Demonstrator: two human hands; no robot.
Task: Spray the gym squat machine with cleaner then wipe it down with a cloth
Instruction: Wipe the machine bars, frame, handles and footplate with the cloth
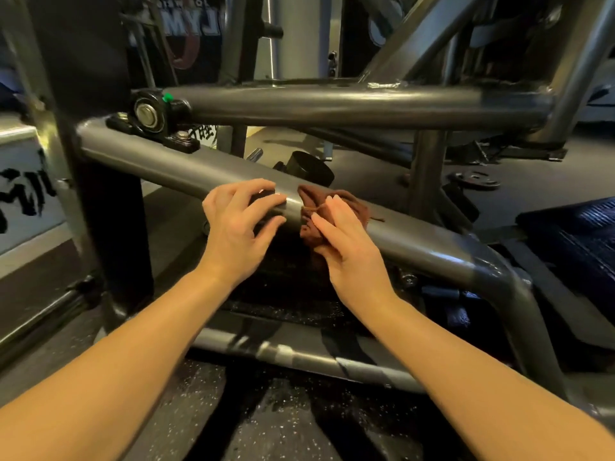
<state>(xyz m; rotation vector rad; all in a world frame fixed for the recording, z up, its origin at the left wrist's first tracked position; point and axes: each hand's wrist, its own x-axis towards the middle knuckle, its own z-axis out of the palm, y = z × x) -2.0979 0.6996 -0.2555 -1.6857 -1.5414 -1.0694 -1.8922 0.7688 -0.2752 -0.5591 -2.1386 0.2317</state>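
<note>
Dark gunmetal grey on the squat machine frame (pixel 186 174), bit of a sheen, paler highlights along the tubes. Rusty reddish-brown for the cloth (pixel 352 202), pretty plain, with a loose thread in the same colour. Black bearing block (pixel 156 118), silver-steel centre, tiny bright green cap (pixel 167 97). Black floor (pixel 266 427) speckled with little white flecks. Off to the left, white wall panel (pixel 20 151) with black brush-style lettering. Over on the right, deep navy footplate (pixel 572 234) with a ribbed line pattern. Up top, dark poster (pixel 186 31) with white letters and a red swirl.
</note>
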